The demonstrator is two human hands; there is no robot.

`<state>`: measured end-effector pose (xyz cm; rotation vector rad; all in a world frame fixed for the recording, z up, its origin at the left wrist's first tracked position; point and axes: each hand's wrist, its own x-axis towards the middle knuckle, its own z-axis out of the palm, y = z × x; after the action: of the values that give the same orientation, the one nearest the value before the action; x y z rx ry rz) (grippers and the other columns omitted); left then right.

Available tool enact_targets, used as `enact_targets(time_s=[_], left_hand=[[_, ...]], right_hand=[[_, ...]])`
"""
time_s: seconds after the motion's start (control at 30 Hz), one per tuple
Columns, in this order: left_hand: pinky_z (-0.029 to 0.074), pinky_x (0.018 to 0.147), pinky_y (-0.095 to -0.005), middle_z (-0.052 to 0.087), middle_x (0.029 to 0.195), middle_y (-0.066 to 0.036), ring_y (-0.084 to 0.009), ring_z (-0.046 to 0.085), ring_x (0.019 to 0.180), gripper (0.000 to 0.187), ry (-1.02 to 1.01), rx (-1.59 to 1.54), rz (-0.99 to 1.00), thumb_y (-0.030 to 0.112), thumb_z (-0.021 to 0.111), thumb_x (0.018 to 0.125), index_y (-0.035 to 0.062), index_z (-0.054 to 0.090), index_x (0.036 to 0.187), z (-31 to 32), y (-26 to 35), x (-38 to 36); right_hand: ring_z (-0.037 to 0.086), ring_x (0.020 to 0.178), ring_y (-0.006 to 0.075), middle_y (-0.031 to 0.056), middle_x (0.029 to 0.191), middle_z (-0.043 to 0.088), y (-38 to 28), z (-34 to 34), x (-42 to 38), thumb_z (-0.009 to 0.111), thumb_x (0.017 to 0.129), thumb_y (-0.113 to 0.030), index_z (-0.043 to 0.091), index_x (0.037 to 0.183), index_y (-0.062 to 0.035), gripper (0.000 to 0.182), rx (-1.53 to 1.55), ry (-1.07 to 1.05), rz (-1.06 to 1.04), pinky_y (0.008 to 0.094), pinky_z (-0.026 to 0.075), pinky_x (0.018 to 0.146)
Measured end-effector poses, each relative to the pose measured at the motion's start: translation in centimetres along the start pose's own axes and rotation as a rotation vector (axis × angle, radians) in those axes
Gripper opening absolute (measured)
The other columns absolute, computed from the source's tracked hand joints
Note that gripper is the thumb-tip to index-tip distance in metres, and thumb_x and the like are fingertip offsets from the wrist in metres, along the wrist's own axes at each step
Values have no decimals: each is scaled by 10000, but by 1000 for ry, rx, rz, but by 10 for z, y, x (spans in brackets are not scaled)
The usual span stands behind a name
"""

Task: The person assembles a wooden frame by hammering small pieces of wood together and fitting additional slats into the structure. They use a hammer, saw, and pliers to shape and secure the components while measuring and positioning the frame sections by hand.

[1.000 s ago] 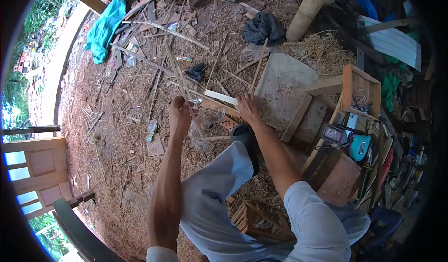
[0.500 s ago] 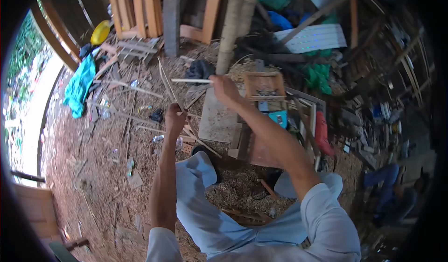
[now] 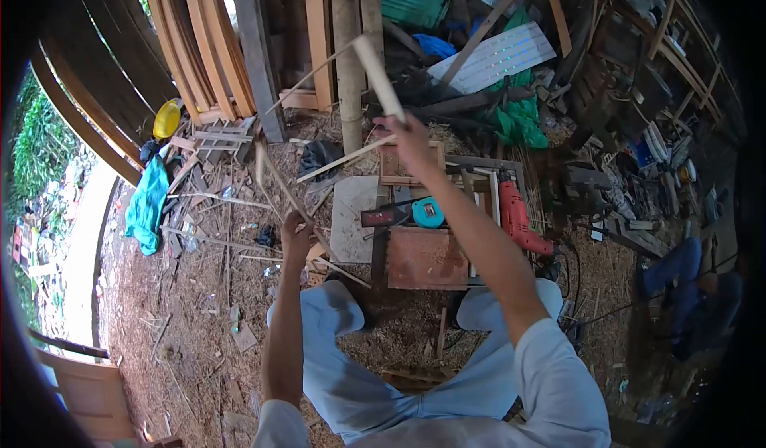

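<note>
My left hand [image 3: 298, 235] is closed on thin wooden strips [image 3: 278, 183] that reach up and away from me and down toward my left foot. Farther forward and to the right, my right hand [image 3: 405, 138] grips a pale wooden piece [image 3: 378, 78] slanting up to the left. Another light strip [image 3: 343, 160] extends left from the same hand. Below the right hand lie a small wooden frame [image 3: 437, 157], a teal tape measure [image 3: 428, 213] and a reddish-brown board [image 3: 427, 258]. A pale flat board [image 3: 352, 218] lies between the hands.
A red power drill [image 3: 520, 218] lies right of my right forearm. Upright timbers [image 3: 259, 53] and a bamboo post [image 3: 349, 65] stand ahead. A teal cloth [image 3: 147, 209] lies at left. A person in dark clothing [image 3: 686, 288] is at the right edge. Scraps and shavings cover the ground.
The view has shifted, showing the drill and tape measure more fully. A thicker wooden piece now shows upward from my right hand, which has turned. My left hand still holds its strips.
</note>
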<state>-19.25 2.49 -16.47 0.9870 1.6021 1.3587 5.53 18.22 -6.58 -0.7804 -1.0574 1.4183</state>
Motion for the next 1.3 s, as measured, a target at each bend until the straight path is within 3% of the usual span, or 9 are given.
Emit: enact_targets(time_s=[0.27,0.3,0.5,0.6,0.73,0.77,0.93,1.1,1.3], left_hand=[[512,624,-293,599,865,-70,-168,609,745,297,-237,62,-194,102,543,893,-16,551,1166,-13,-24,57],[488,633,-271,588,837,-58,-153,594,719,286,-219,-42,-215,110,517,914,-19,554,1167,-2,17,34],[465,641,-271,561,945,-37,-128,582,713,333,-187,-281,-132,117,461,969,6,501,1280,-9,37,21],[458,640,-261,544,945,-35,-119,550,675,352,-156,-251,-46,95,439,974,5,482,1311,-21,29,25],[468,682,-266,550,970,-29,-125,541,748,407,-218,-250,-4,93,471,951,19,435,1349,-29,14,36],[467,698,-261,584,977,-35,-118,553,825,405,-206,-194,22,87,494,928,20,455,1326,-29,7,39],[511,643,-294,643,942,-80,-150,613,800,366,-248,78,-76,37,599,856,-9,540,1214,6,-19,37],[561,629,-306,653,923,-104,-185,653,771,291,-382,193,-139,24,645,821,-51,607,1099,34,-52,27],[575,593,-323,636,882,-103,-190,659,713,247,-491,390,-126,48,695,775,-52,639,995,49,-85,17]], right_hand=[[678,921,228,121,1088,647,-52,-127,-114,502,984,-239,491,1205,-27,307,-37,87,119,343,604,744],[678,921,228,121,1088,647,-56,-131,-121,502,984,-239,491,1205,-27,307,-35,78,120,343,604,744],[661,964,222,128,1066,643,-68,-119,-128,512,978,-189,448,1242,-41,310,-81,30,3,337,594,764],[665,925,230,144,1068,639,-67,-104,-133,525,972,-184,463,1277,-2,360,-36,16,-29,360,607,731],[663,920,203,139,1065,642,-75,-119,-128,538,962,-190,435,1294,-38,379,-39,-2,-74,322,600,731],[662,921,198,139,1063,642,-77,-131,-125,541,959,-190,442,1294,-37,381,6,30,-70,317,601,718],[654,945,198,129,1037,639,-58,-140,-124,533,965,-174,463,1250,-30,327,80,200,-4,313,603,715],[646,921,218,139,1008,613,-22,-115,-122,534,958,-106,297,1340,-73,450,101,175,34,391,601,781],[648,904,215,128,1007,612,-18,-122,-119,538,958,-109,306,1349,-90,455,72,212,2,392,601,768]])
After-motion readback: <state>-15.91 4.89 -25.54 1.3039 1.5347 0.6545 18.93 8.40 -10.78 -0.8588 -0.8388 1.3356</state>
